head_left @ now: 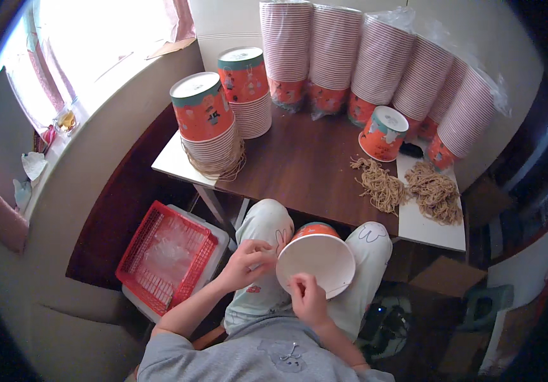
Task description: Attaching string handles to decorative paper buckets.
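Note:
A paper bucket, white inside and orange outside, sits tilted between my thighs with its mouth toward me. My left hand is by the bucket's left rim, thumb and fingers pinched together. At the near rim, my right hand has its fingers curled closed in front of the opening. A thin dark line, perhaps a cord, shows along the rim to the right of that hand. What either hand pinches is too small to make out. Tan cord bundles lie loose on the table's right side.
On the brown table stand two bucket stacks at the left, the nearer draped with cords. Several plastic-wrapped stacks line the back. One upturned bucket stands at the right. A red basket is at lower left, cardboard at right.

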The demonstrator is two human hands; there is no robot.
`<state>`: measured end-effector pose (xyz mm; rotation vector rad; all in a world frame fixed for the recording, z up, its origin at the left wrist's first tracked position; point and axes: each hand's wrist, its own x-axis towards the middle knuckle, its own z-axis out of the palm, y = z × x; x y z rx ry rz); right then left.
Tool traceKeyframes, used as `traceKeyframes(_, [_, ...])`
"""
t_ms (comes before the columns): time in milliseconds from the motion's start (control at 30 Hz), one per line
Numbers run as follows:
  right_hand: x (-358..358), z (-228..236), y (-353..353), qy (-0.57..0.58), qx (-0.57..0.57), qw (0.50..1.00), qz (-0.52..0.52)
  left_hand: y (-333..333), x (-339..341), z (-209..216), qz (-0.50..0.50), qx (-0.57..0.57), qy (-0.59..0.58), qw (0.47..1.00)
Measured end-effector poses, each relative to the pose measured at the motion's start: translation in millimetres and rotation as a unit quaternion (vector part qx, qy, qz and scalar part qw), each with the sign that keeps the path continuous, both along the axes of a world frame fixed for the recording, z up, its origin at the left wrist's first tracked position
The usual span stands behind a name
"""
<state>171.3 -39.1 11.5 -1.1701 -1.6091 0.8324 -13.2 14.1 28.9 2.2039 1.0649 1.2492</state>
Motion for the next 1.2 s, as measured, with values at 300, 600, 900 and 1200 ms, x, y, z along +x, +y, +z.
traceKeyframes(300, [-13,-1,-32,-0.306,0.251,0.911,0.115,-49,-3,-15,0.001,-0.518,-0.142,0.843])
traceKeyframes(600, [-22,-8,-32,-0.341,0.253,0.889,0.173,-48,6,-15,0.023,-0.538,-0.154,0.829])
traceKeyframes(900, [-28,-26,-41,-0.09,0.047,0.899,0.426,-37,5,-21,0.026,-0.604,-0.245,0.758])
traceKeyframes(1200, [-38,-22,-17,0.047,-0.223,0.698,0.679,-27,10,-31,0.029,-0.602,-0.22,0.767])
